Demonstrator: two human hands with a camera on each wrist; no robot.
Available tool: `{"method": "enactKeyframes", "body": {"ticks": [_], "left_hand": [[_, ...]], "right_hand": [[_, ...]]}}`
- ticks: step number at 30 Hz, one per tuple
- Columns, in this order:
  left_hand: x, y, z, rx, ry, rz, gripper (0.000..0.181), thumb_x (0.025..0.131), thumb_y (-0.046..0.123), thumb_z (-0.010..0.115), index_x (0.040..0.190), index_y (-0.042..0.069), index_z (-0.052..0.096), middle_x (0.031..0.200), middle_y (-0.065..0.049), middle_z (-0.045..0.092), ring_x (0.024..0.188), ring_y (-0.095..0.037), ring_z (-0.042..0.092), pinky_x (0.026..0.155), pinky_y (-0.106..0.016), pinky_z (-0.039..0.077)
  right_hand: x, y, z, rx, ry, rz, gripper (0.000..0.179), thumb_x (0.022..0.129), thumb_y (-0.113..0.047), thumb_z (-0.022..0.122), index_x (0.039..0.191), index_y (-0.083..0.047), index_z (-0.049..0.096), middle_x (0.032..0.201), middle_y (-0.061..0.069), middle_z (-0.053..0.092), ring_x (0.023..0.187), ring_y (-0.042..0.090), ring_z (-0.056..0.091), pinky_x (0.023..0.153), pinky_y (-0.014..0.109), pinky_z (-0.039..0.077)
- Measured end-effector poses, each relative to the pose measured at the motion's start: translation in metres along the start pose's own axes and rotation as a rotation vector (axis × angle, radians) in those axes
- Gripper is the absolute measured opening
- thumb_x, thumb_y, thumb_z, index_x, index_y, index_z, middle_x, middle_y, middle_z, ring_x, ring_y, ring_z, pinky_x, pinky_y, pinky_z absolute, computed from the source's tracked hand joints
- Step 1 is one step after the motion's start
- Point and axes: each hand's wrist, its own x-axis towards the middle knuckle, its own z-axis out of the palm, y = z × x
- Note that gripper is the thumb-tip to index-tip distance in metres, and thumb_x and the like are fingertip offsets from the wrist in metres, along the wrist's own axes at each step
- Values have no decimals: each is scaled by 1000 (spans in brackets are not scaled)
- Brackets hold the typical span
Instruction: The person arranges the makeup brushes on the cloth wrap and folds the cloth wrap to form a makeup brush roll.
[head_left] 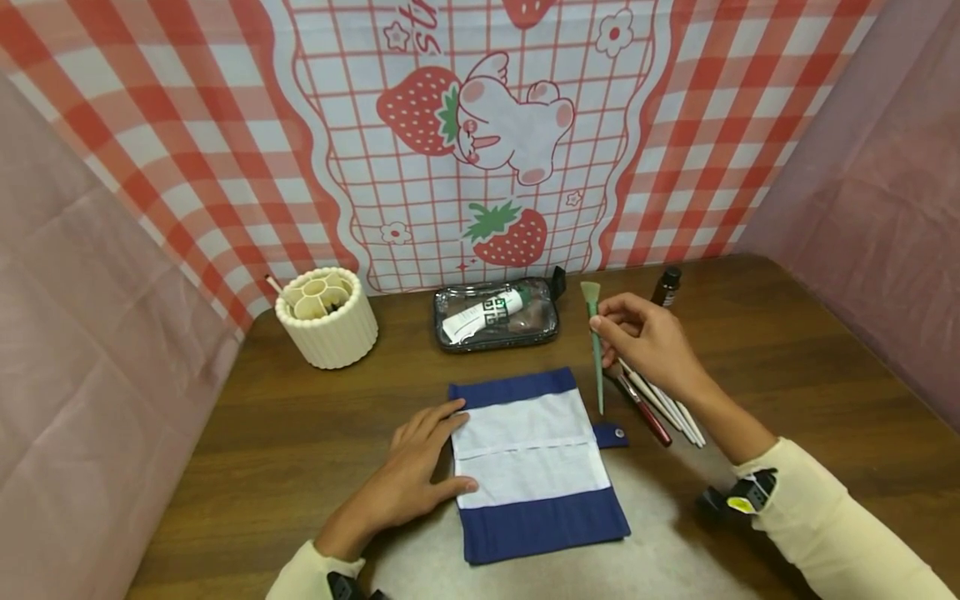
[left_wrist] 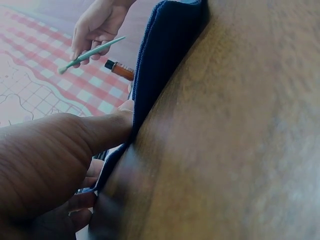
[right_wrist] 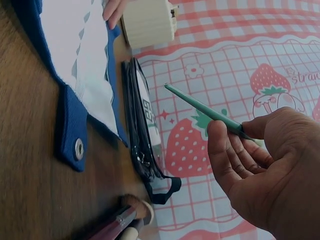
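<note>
Between thumb and fingers, my right hand (head_left: 651,342) pinches a green makeup brush (head_left: 597,367) near its bristles. The bristles point up and back, and the thin handle end hangs over the table beside the cloth roll. The same green brush (right_wrist: 200,106) crosses the right wrist view. A blue and white cloth brush roll (head_left: 528,450) lies spread flat, its snap strap (head_left: 611,435) sticking out to the right. My left hand (head_left: 416,467) rests on the roll's left edge, fingers extended and thumb apart. Several makeup brushes (head_left: 648,408) lie below my right hand.
A cream ribbed holder (head_left: 330,325) with compartments stands at the back left. Behind the roll lies a clear pouch with black trim (head_left: 536,321), a white tube (head_left: 480,317) inside. A small dark bottle (head_left: 666,287) stands at the back right, near the patterned cloth backdrop (head_left: 637,183).
</note>
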Motion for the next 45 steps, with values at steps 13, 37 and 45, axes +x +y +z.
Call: {"method": "enactKeyframes", "body": {"ticks": [13, 37, 45], "left_hand": [[0, 0, -1, -2, -11, -16, 87, 84, 50, 77, 153, 11, 41, 162, -3, 30, 146, -30, 25, 110, -60, 23], [-1, 1, -1, 13, 2, 0, 86, 84, 51, 76, 151, 8, 42, 161, -6, 31, 145, -33, 27, 108, -62, 25], [0, 1, -2, 0, -4, 0, 86, 85, 50, 76, 152, 8, 42, 161, -6, 30, 146, -33, 25, 109, -62, 23]], "right_hand": [[8, -17, 14, 28, -36, 9, 26, 99, -17, 66, 116, 2, 61, 95, 20, 67, 63, 31, 69, 51, 37, 55], [17, -20, 45, 225, -124, -14, 28, 99, -17, 65, 116, 3, 57, 99, 22, 63, 72, 45, 67, 64, 54, 57], [21, -20, 57, 262, -126, -1, 28, 98, -16, 66, 116, 4, 57, 99, 22, 66, 69, 34, 69, 64, 55, 57]]}}
